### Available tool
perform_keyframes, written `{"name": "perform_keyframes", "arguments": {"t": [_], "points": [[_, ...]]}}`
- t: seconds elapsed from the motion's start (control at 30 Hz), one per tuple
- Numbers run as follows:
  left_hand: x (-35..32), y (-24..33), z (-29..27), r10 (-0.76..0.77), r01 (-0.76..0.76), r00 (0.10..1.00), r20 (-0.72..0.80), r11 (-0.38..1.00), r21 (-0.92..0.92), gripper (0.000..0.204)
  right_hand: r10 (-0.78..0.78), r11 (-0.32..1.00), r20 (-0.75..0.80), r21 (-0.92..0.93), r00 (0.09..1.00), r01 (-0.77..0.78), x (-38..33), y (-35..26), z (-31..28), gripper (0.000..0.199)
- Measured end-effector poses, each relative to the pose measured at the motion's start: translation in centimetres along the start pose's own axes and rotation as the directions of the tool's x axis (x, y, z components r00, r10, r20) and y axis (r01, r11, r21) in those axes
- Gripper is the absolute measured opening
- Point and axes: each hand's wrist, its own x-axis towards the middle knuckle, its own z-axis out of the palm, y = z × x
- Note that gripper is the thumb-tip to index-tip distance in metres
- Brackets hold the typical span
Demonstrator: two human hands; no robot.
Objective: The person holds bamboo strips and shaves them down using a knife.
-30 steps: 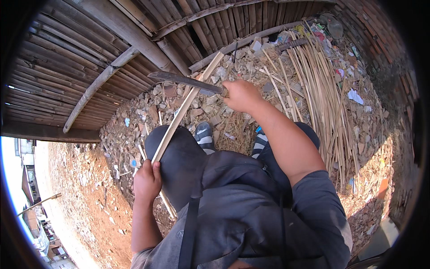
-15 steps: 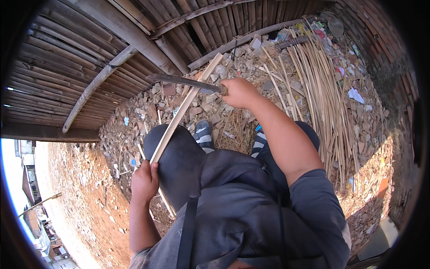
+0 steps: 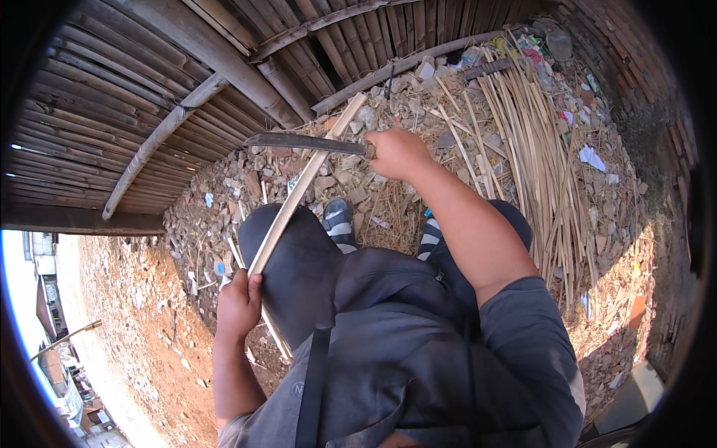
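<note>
Down comes the tip of the long, dark, curved metal blade (image 3: pixel 306 142), so it now lies almost level across the upper middle of the frame, while the long pale strip of split wood or bamboo (image 3: pixel 295 201) has slid only a touch leftward. Right hand (image 3: pixel 399 153) wrapped firmly round the handle, just right of the strip; left hand (image 3: pixel 239 302) pinching the strip's lower end, thumb on top, at lower left of centre. From that grip the strip runs up and right, passing over the black-trousered thigh (image 3: pixel 287 246) and under the blade, its free end poking out above. Whether the edge is biting or just laid against the surface, this angle doesn't fairly show.

And how far along? Plenty seems done: a big spread of thin, straw-coloured strips (image 3: pixel 530 142) lies at upper right on the stony, littered ground (image 3: pixel 343 183). This one looks mid-trim, I'd judge, with the stretch between blade and left hand perhaps left to work. So the strip sits right in the left hand, crossed by the blade near its far end, the right hand close beside it.
</note>
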Motion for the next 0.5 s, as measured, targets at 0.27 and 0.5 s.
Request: {"name": "perform_keyframes", "arguments": {"t": [0.27,0.5], "points": [[-0.3,0.8,0.6,-0.029,0.028,0.999,-0.021,1.0,-0.011,0.04,-0.16,0.986,0.033,-0.04,0.987,0.161,-1.9,-3.5,-0.4,0.032],[-0.9,-0.7,0.9,0.028,-0.028,0.999,-0.046,0.999,-0.018,0.039,-0.237,0.97,0.035,-0.054,0.971,0.238,-1.2,-3.3,-0.6,0.022]]}}
